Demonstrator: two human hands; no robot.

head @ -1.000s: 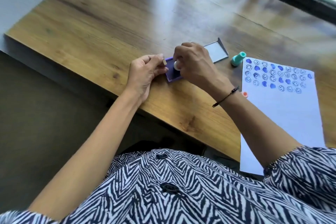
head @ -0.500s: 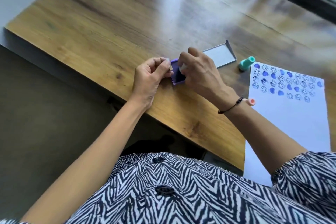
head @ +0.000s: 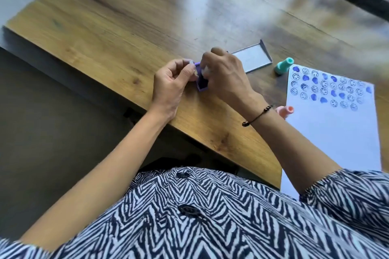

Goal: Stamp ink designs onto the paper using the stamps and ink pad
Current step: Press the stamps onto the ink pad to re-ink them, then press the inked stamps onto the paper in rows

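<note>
A small purple ink pad (head: 202, 85) lies on the wooden table (head: 117, 27) near its front edge. My left hand (head: 171, 84) pinches the pad's left rim with thumb and fingertips. My right hand (head: 226, 79) is closed around a small white stamp (head: 205, 70) held down onto the pad; most of the stamp is hidden by my fingers. To the right lies a white paper (head: 334, 132) with several rows of blue smiley and heart prints across its top.
The pad's grey lid (head: 251, 60) lies open behind my right hand. A teal stamp (head: 283, 66) rests on its side by the paper's top left corner. A pink stamp (head: 285, 110) peeks out behind my right wrist. The paper overhangs the table's front edge.
The view has shifted slightly; both hands stay at the ink pad, with the right hand still holding the stamp down on it and the left fingers on the rim.
</note>
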